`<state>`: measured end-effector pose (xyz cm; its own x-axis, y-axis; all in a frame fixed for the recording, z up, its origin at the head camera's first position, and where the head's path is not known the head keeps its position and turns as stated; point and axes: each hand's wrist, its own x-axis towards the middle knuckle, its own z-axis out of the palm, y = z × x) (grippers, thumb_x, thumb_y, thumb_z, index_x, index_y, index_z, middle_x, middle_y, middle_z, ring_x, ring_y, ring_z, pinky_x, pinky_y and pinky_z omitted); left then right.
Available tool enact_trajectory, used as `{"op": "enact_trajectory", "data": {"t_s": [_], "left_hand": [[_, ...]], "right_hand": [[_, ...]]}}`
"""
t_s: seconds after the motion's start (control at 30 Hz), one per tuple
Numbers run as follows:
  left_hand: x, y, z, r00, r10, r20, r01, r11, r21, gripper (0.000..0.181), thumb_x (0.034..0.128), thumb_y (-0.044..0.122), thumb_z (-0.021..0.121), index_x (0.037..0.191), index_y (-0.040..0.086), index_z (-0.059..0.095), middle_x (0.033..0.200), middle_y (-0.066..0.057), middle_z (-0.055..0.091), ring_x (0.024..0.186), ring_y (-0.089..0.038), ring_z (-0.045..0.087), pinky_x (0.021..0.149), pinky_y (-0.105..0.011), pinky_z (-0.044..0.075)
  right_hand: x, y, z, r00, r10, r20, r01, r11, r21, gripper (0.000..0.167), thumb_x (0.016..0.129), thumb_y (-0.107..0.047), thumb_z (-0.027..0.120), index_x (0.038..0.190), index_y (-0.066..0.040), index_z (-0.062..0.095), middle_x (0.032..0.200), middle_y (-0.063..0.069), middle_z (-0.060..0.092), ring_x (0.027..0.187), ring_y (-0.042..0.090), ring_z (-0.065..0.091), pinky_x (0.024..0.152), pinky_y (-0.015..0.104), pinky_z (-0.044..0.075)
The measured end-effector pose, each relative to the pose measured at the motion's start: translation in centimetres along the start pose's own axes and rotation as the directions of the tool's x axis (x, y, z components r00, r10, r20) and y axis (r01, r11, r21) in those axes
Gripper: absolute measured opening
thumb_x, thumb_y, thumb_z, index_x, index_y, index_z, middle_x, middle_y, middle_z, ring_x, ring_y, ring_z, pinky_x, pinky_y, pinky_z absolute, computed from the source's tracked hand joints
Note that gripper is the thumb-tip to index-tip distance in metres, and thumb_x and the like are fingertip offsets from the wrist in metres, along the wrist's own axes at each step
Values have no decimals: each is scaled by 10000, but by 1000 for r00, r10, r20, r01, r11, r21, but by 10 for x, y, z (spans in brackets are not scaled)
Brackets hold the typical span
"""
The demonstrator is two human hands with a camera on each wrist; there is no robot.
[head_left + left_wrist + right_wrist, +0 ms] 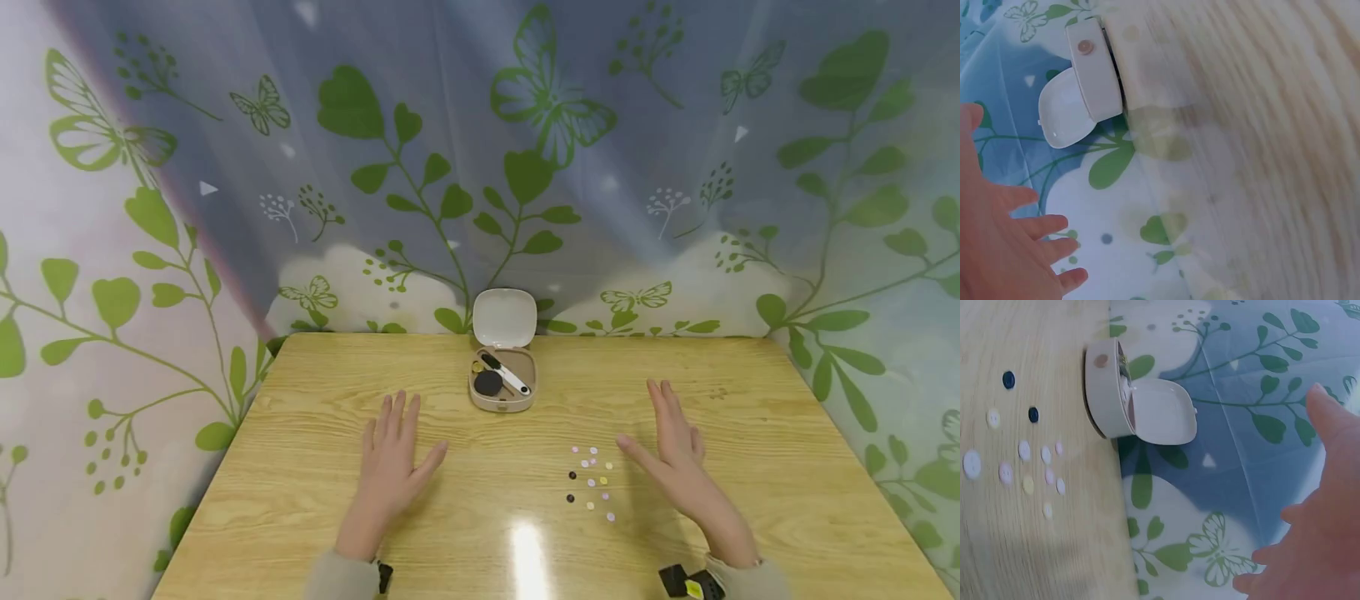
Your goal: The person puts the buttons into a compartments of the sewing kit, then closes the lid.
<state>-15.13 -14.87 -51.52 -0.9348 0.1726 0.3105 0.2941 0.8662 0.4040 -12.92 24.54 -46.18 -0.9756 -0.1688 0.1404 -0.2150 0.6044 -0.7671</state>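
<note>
My left hand hovers over the left half of the wooden table, fingers spread and nothing held. On the other side my right hand is raised with straight fingers and thumb apart, also holding nothing. Just left of it lie several small buttons, pink, lilac, yellow and black, scattered on the wood. At the back of the table stands a small case, its white lid tipped up. Inside are a white-and-black handled tool, a round black item and a small gold-coloured piece.
The wooden table meets a curtain printed with leaves and butterflies at its back edge. More printed cloth hangs at both sides. A bright light reflection lies near the table's front middle. Black wrist devices sit by the sleeves.
</note>
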Motion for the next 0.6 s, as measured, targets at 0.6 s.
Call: {"op": "enact_trajectory", "data": {"t_s": [0.6], "left_hand": [[34, 22, 20, 997, 13, 71, -7, 996, -89, 961, 951, 637, 492, 1564, -26, 165, 1622, -198, 164, 1491, -375, 130, 1186, -582, 120]], "right_hand": [[48, -2, 48, 994, -57, 94, 33, 970, 239, 912, 1015, -290, 567, 1580, -142, -134, 1626, 155, -176, 1471, 401, -161, 1116, 712, -28]]}}
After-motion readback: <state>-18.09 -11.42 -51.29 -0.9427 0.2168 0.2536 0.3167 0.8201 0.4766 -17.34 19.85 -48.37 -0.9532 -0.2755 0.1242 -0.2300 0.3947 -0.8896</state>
